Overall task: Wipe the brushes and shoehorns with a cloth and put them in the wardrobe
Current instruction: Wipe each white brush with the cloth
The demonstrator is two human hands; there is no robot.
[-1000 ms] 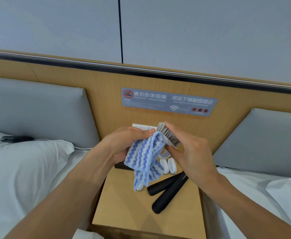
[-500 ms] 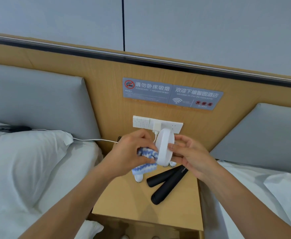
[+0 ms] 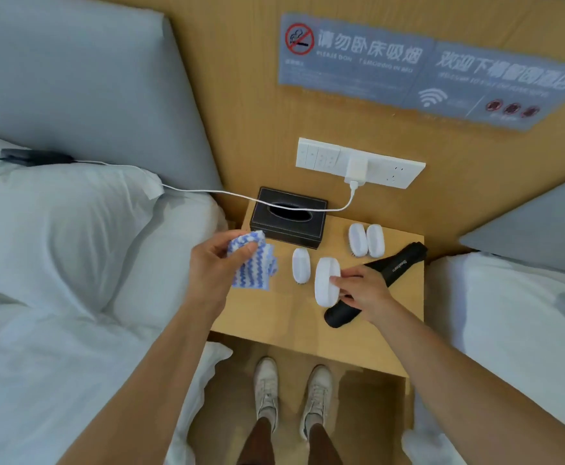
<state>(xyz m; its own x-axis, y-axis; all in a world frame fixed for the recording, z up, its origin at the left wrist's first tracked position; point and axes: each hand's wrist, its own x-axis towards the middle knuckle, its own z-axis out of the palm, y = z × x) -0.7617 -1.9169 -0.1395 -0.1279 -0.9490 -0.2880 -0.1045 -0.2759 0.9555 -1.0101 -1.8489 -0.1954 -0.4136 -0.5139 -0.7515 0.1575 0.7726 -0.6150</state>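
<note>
Lowered now, the white brush (image 3: 325,286) sits by the black shoehorns (image 3: 380,280) on the wooden table (image 3: 274,317), right hand (image 3: 361,290) pinching it. Left hand (image 3: 214,263) squeezes the striped cloth (image 3: 256,268) near the tissue box (image 3: 287,216).

A single head-worn view looks steeply down, from close above, onto the worktop (image 3: 257,317) between two beds, the wall sign (image 3: 425,65) far and shoes (image 3: 291,394) near.
</note>
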